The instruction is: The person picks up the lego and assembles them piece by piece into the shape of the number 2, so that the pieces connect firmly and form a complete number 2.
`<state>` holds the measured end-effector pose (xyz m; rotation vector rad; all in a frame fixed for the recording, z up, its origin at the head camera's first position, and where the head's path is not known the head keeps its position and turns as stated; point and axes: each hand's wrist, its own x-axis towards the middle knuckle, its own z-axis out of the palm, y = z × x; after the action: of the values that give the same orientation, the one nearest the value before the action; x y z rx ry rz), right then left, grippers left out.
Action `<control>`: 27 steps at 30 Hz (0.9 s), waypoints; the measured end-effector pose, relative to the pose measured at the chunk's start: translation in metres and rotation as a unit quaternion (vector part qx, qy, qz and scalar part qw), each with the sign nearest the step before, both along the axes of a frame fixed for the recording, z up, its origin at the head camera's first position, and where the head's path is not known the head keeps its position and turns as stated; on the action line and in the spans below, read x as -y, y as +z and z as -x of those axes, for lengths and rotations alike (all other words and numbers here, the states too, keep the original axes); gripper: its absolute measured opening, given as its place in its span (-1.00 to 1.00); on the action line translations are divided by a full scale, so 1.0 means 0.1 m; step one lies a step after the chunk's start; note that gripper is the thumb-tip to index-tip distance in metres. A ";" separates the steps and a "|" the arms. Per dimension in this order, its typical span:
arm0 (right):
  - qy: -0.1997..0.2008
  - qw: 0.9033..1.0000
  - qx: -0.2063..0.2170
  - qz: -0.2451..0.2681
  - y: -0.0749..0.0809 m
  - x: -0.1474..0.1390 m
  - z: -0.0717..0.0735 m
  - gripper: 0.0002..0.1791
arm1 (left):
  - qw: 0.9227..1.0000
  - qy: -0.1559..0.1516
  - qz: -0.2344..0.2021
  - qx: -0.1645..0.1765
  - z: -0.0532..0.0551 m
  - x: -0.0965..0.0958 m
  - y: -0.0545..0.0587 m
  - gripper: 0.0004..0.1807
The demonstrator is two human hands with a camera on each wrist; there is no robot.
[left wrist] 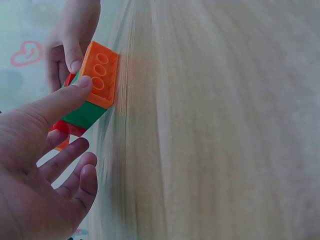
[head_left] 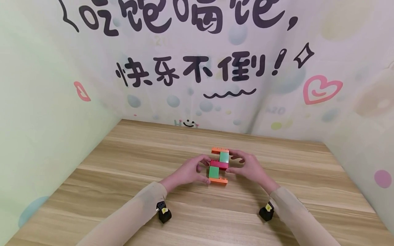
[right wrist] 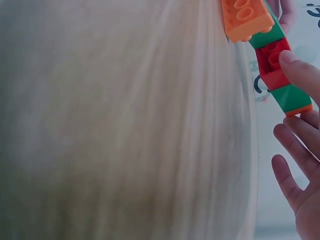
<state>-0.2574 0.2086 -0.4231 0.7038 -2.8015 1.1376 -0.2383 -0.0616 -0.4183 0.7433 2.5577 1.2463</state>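
Between both hands is a stepped stack of building bricks: an orange brick (head_left: 219, 181) at the near end, a green brick (head_left: 213, 172), a red brick (head_left: 223, 165) in the middle, another green brick (head_left: 224, 157), and a second orange brick (head_left: 217, 149) at the far end. My left hand (head_left: 191, 171) pinches the stack from the left, its thumb on the near orange brick. From the right, my right hand (head_left: 248, 167) holds it, thumb against the red brick and forefinger by the far orange one. Whether the stack rests on the table is hard to tell.
Under the hands spreads a wood-grain table (head_left: 129, 177). A printed cloth wall (head_left: 184, 109) with dark lettering rises behind its back edge. Small black devices (head_left: 164, 215) are strapped at both wrists, hanging below the sleeves.
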 end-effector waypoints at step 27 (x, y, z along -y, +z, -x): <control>0.013 0.997 0.062 -0.042 -0.04 -0.08 -0.01 -0.21 | 0.999 -0.029 0.037 -0.008 0.01 0.01 0.00 -0.22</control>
<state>-0.2561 0.2163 -0.4271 0.7013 -2.9688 1.1101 -0.2389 -0.0622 -0.4186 0.8087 2.5615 1.1251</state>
